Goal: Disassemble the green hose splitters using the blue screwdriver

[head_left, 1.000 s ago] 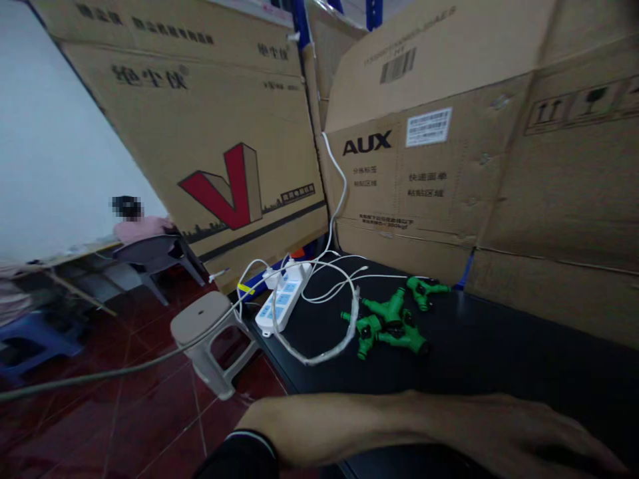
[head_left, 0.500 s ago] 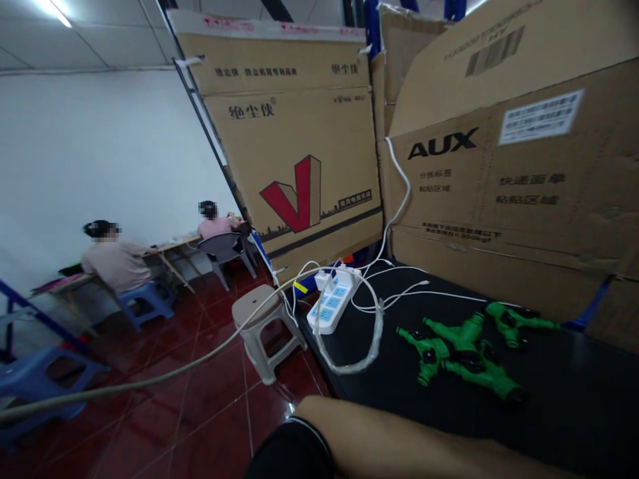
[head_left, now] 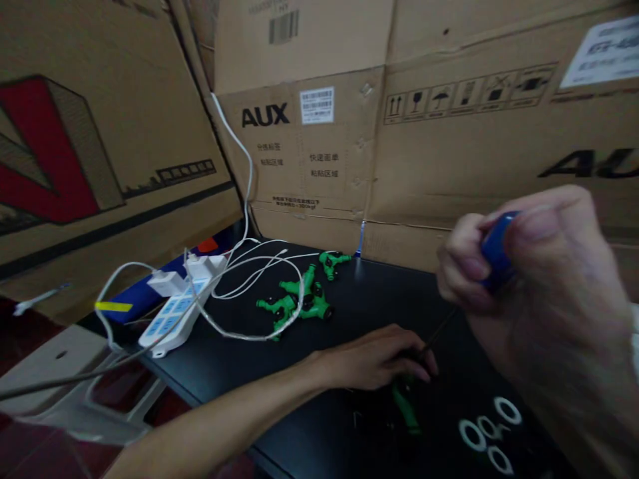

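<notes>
My right hand (head_left: 544,279), raised at the right, is wrapped round the blue handle (head_left: 498,253) of a screwdriver. Its thin dark shaft (head_left: 440,327) slopes down to the left hand; the tip is hidden. Low over the black table, my left hand (head_left: 382,359) has its fingers closed on a green hose connector (head_left: 407,407), which lies in shadow and is partly covered by the hand. To the right of it, several white rings (head_left: 472,434) rest on the table. More green hose connectors (head_left: 312,303) lie grouped farther back, left of centre.
A white power strip (head_left: 182,309) with plugged-in adapters sits at the table's left edge. White cables (head_left: 239,338) loop across the table (head_left: 394,293). Cardboard panels (head_left: 309,186) wall off the back and left. A pale plastic stool (head_left: 54,359) stands on the left.
The view has swung right and come closer to the table. Both hands, the screwdriver and the white rings have come into view; the other people have left it.
</notes>
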